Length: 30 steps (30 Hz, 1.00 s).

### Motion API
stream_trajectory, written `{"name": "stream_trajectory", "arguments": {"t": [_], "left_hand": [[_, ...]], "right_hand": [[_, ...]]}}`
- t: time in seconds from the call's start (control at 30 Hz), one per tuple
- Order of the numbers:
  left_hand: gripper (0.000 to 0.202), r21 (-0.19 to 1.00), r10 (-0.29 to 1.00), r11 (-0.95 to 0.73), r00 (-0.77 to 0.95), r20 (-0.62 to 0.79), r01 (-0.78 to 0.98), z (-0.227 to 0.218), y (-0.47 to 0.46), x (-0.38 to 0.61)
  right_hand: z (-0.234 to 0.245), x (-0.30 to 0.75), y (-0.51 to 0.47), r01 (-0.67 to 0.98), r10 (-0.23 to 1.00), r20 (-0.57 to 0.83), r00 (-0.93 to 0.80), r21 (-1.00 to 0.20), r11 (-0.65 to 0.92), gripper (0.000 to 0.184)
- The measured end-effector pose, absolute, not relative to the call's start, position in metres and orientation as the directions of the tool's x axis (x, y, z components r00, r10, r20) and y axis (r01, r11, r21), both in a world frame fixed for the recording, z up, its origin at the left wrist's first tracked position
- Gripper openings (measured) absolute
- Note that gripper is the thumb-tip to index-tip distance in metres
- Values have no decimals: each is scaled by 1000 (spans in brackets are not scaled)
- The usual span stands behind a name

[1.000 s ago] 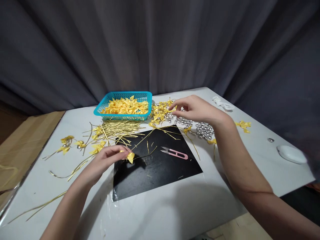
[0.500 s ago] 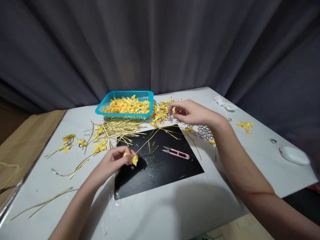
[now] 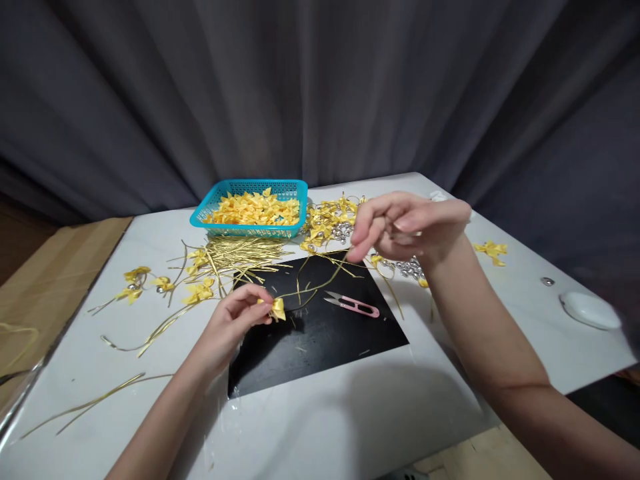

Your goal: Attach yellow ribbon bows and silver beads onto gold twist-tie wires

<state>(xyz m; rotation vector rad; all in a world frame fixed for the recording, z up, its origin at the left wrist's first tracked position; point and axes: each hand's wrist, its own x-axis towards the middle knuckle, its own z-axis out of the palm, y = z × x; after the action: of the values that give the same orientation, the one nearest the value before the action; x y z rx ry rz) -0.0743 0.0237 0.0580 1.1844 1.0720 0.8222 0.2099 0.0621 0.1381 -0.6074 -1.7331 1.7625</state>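
My left hand [image 3: 235,319] is closed in a pinch on a small yellow ribbon bow [image 3: 277,308] above the left edge of the black mat [image 3: 320,333]. My right hand [image 3: 405,223] is lifted above the mat's far edge, fingers pinched together on something small that I cannot make out. A gold wire [image 3: 310,283] runs between the two hands. Beneath the right hand lie silver bells [image 3: 407,267] and a heap of bows with gold wires [image 3: 327,223].
A teal basket [image 3: 295,193] of yellow bows stands at the back. Cut gold wires [image 3: 240,253] lie before it, finished bows [image 3: 135,283] to the left. Pink thread snips [image 3: 353,305] rest on the mat. A white dish [image 3: 590,310] sits at the right edge.
My right hand has risen from the bell pile and drawn back toward the mat, pinched. My left hand has moved slightly right with the bow.
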Motion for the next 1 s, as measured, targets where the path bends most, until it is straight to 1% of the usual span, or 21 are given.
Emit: {"name": "stream_trajectory", "arguments": {"t": [0.07, 0.13, 0.23, 0.3, 0.37, 0.43, 0.47, 0.53, 0.67, 0.73, 0.87, 0.93, 1.0], "left_hand": [[16, 976, 933, 216, 291, -214, 26, 58, 22, -72], [15, 976, 938, 213, 271, -217, 44, 58, 22, -71], [16, 969, 933, 237, 264, -245, 65, 57, 21, -70], [18, 964, 924, 258, 273, -267, 69, 56, 20, -70], [21, 959, 919, 271, 275, -282, 78, 57, 18, -70], [23, 959, 921, 271, 266, -283, 84, 59, 16, -69], [22, 961, 925, 265, 261, -277, 82, 60, 15, -68], [21, 966, 931, 251, 256, -260, 67, 63, 13, -67], [19, 971, 941, 234, 242, -237, 40, 67, 9, -65], [18, 977, 951, 211, 226, -212, 30, 67, 8, -65], [12, 990, 969, 140, 203, -142, 22, 69, 7, -64], [10, 995, 976, 98, 191, -100, 19, 71, 6, -62], [13, 997, 982, 74, 174, -75, 12, 72, 6, -62]], "right_hand": [[136, 208, 61, -110, 798, 162, -580, -987, 120, 36], [135, 205, 60, -44, 877, 242, -415, -968, 246, 33], [136, 203, 59, 86, 912, 355, -205, -922, 378, 31], [137, 203, 61, 113, 895, 428, -128, -890, 441, 27], [138, 203, 62, 52, 866, 488, -106, -867, 495, 18], [139, 200, 63, -63, 824, 559, -90, -829, 556, 8], [140, 198, 62, -107, 805, 587, -83, -809, 578, 6], [142, 192, 59, -143, 782, 616, -94, -786, 601, 5], [147, 184, 48, -99, 789, 594, -158, -804, 586, 11], [149, 182, 43, -39, 784, 608, -124, -793, 609, 14], [153, 181, 36, 49, 712, 700, -47, -710, 702, 15], [155, 180, 34, 30, 723, 691, -32, -722, 691, 16], [158, 179, 32, -48, 759, 651, -21, -759, 649, 16]]}}
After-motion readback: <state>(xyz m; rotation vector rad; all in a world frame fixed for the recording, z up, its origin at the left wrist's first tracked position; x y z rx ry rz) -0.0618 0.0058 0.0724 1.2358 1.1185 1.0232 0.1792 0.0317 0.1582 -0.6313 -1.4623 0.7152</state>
